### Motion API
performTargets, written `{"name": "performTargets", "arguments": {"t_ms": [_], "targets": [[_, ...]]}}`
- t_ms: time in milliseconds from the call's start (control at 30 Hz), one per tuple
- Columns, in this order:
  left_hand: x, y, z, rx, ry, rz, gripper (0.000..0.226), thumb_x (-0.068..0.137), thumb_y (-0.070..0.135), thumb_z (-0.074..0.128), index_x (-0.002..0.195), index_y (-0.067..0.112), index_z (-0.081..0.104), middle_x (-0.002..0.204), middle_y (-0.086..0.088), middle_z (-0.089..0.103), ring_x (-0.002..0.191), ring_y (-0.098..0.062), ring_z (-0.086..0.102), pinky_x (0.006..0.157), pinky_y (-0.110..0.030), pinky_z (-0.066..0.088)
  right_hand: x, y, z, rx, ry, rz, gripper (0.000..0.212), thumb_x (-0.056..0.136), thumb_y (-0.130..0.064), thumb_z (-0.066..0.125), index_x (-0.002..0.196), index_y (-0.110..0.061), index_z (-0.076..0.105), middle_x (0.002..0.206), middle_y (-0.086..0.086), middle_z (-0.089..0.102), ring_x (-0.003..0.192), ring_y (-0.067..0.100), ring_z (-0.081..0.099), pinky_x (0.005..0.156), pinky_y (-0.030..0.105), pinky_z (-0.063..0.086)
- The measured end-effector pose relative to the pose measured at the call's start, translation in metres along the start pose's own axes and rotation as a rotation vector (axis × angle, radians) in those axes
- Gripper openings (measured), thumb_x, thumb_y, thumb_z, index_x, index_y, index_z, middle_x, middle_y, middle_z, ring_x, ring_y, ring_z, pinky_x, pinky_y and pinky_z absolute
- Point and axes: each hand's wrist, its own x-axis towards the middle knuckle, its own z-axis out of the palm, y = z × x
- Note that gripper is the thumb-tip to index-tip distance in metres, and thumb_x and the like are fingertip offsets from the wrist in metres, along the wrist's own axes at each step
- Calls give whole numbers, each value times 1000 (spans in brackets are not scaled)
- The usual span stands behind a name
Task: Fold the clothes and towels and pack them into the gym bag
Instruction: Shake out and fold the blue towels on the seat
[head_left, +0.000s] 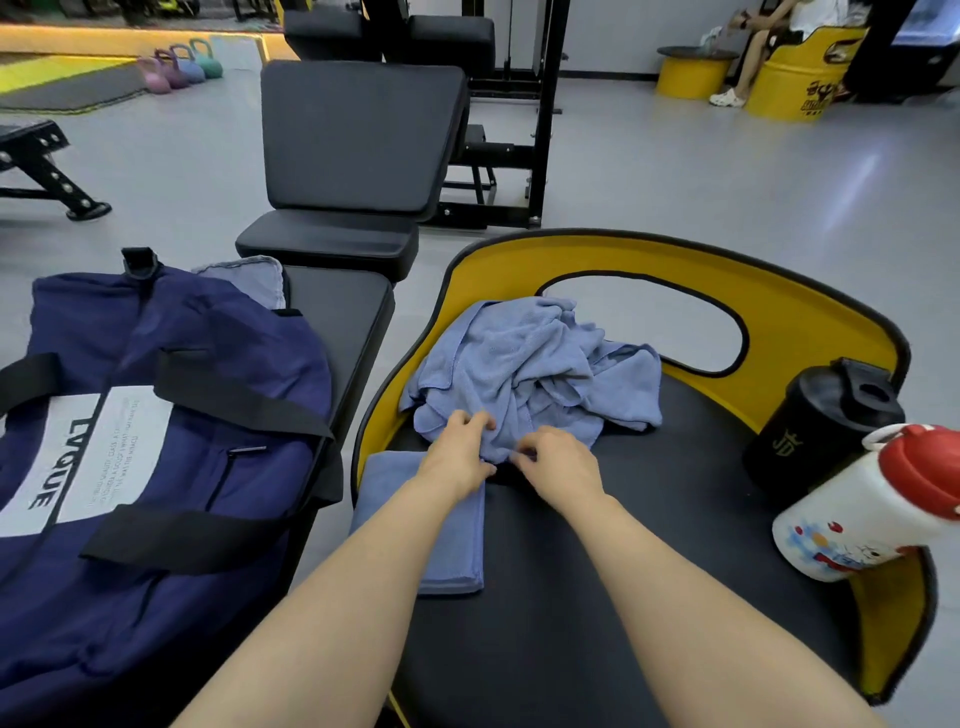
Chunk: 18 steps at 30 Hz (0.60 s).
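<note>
Item: crumpled blue towel (524, 364), heaped at the back of a black seat pad (597, 597) ringed by a yellow backrest (779, 306) with an oval cut-out. Its near edge hangs toward the person.

Item: left hand (460, 452), fingers curled, pinching the near edge of the crumpled towel; its wrist lies over the folded towel.

Item: right hand (561, 460), just beside the left, fingers curled and pinching the same edge.

Item: folded blue towel (447, 551), a flat rectangle on the left part of the seat pad, in front of the heap.

Item: navy gym bag (156, 467), with black straps and a white panel lettered in black, lying on a black bench (348, 312) to the left of the seat. A grey-blue cloth (249, 280) shows at the bag's far end; whether it sits inside cannot be told.

Item: black shaker bottle (815, 431), upright at the right edge of the seat pad.

Item: white bottle with a red lid (872, 504), tilted, just in front of the shaker.

Item: padded gym seat (358, 140), black, behind the bench.

Item: coloured kettlebells (182, 67), on the floor far left.
</note>
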Motion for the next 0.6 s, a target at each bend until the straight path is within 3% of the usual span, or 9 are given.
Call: {"name": "performTargets", "arguments": {"t_ms": [67,167,300,367,467,600], "targets": [[-2,3,-4,48,39,35,50,83,26,70,128,17,47,129,-5,37,113,-23,48,87,-38,48,2,-6,-11,101,19,8,25,95,-33,53,96,-15,71,98,4,65,96,22,58,67,31,39],[-6,16,-13,19,149,80,31,91,29,59,118,15,58,126,-2,45,110,-20,51,83,-39,50,4,-15,-31,212,94,39,22,96,-29,51,104,-17,69,103,4,69,100,22,60,75,34,48],[-10,42,-41,-180,263,79,21,98,22,47,95,11,64,95,-9,64,87,-25,59,75,-39,50,8,-24,-62,363,179,57,21,97,-23,52,110,-15,65,107,6,68,101,23,60,77,34,48],[-15,56,-60,-224,275,112,23,99,21,46,95,7,63,89,-12,64,78,-23,55,67,-36,43,9,-28,-81,475,218,62,19,96,-21,55,109,-13,67,104,5,69,93,18,60,72,29,46],[-20,75,-89,-291,288,178,23,98,19,48,95,4,65,92,-16,66,84,-25,56,74,-40,43,6,-32,-116,611,267,80,18,94,-19,58,105,-11,69,98,6,68,85,11,55,60,16,38],[-35,109,-137,-368,339,252,19,95,17,53,102,9,69,95,-4,67,88,-13,55,76,-22,39,-1,-39,-177,652,346,27,9,90,-15,62,91,-14,71,87,0,66,85,13,57,67,18,39]]}}
